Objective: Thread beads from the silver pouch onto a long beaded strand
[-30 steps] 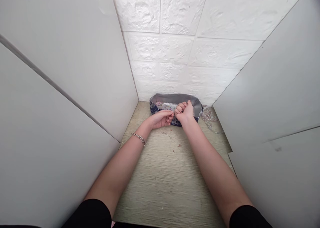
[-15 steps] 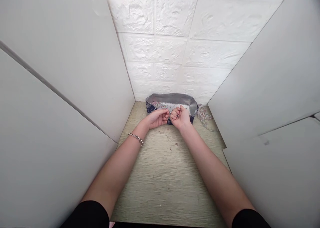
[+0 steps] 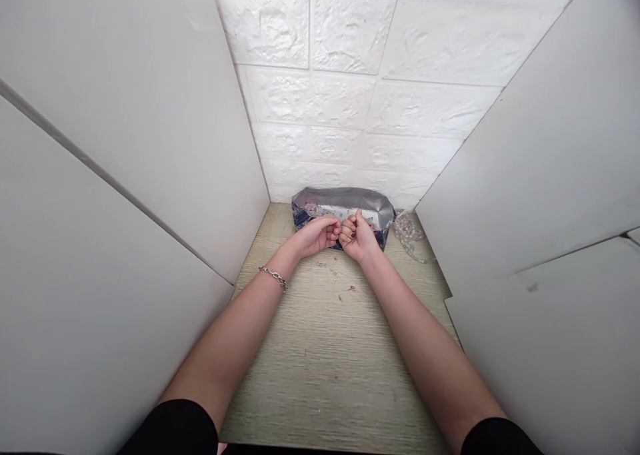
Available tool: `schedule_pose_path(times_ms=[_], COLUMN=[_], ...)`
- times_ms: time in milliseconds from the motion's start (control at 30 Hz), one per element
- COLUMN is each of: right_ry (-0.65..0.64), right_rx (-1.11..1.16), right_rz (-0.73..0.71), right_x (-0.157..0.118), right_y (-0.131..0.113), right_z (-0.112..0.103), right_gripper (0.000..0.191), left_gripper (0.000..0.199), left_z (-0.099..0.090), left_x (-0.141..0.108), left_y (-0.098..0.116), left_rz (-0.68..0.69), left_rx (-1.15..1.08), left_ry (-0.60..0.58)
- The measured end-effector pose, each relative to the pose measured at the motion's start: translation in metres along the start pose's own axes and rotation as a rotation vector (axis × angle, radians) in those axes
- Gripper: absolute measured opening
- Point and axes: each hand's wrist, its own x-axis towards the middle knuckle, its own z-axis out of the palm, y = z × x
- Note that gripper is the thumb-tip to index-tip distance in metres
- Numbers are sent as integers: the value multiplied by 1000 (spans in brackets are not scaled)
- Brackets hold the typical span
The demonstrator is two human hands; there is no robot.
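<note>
My left hand (image 3: 318, 236) and my right hand (image 3: 357, 237) meet fingertip to fingertip at the front of a dark blue pouch (image 3: 299, 218) with a silver lining. The fingers of both hands are curled closed; whatever they pinch is too small to make out. Inside the pouch, pinkish beads (image 3: 314, 208) lie at the left, beside a white area. Right of the pouch, strings of pale beads (image 3: 411, 232) rest in a loose heap. Several tiny loose beads (image 3: 323, 264) are scattered on the tabletop (image 3: 320, 362) just below my hands.
Tall white panels (image 3: 125, 108) (image 3: 540, 175) close in the left and right sides. A white brick-patterned wall (image 3: 340, 98) stands behind the pouch. A few small brown bits (image 3: 352, 288) lie on the tabletop. A chain bracelet (image 3: 274, 276) circles my left wrist.
My hands stay together in nearly the same spot. The right hand's fingers and thumb have shifted slightly. The pouch and bead strings have not visibly moved.
</note>
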Motion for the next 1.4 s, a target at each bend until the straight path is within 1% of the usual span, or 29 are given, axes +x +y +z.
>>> schedule_pose_path(times_ms=[100, 200, 267, 333, 400, 467, 633, 733, 867, 967, 1067, 1133, 1200, 1300, 1400], right_ry=[77, 232, 305, 326, 308, 318, 458, 440, 376, 414, 473, 476, 431, 299, 182], right_rx=[40, 120, 161, 163, 129, 89, 96, 120, 103, 118, 141, 184, 220, 183, 106], right_rz=[-27, -59, -93, -128, -157, -158, -117, -125, -160, -159, -118, -109, -114, -93, -74], right_x=[3, 7, 10, 13, 15, 15, 9, 2, -5, -7, -4, -1, 1, 2, 1], right_y=[-1, -4, -7, -10, -13, -16, -24, -28, -31, -33, -32, -31, -29, -23, -16], right_z=[2, 5, 8, 10, 12, 15, 26, 33, 39, 40, 37, 34, 30, 24, 16], right_gripper=[35, 25, 19, 19, 19, 18, 11, 7, 12, 13, 17, 21, 28, 35, 31], left_gripper=[11, 10, 11, 12, 11, 10, 11, 11, 11, 10, 10, 10, 9, 8, 9], left_z=[0, -2, -3, -4, -5, -6, -7, -7, -6, -6, -6, -6, -6, -7, -8], left_x=[0, 0, 1, 2, 3, 3, 4, 3, 2, 2, 2, 3, 4, 5, 5], left_y=[1, 1, 1, 1, 1, 0, 0, 0, 1, 1, 1, 1, 1, 0, 0], left_rz=[7, -1, -8, -14, -18, -18, -28, -27, -37, -43, -39, -34, -29, -24, -23], left_rx=[0, 0, -3, -9, -13, -17, -19, -17, -14, -15, -22, -31, -51, -96, -118], left_ry=[8, 19, 24, 26, 20, 10, 2, -5, -6, -13, -9, 9, 29, 32, 17])
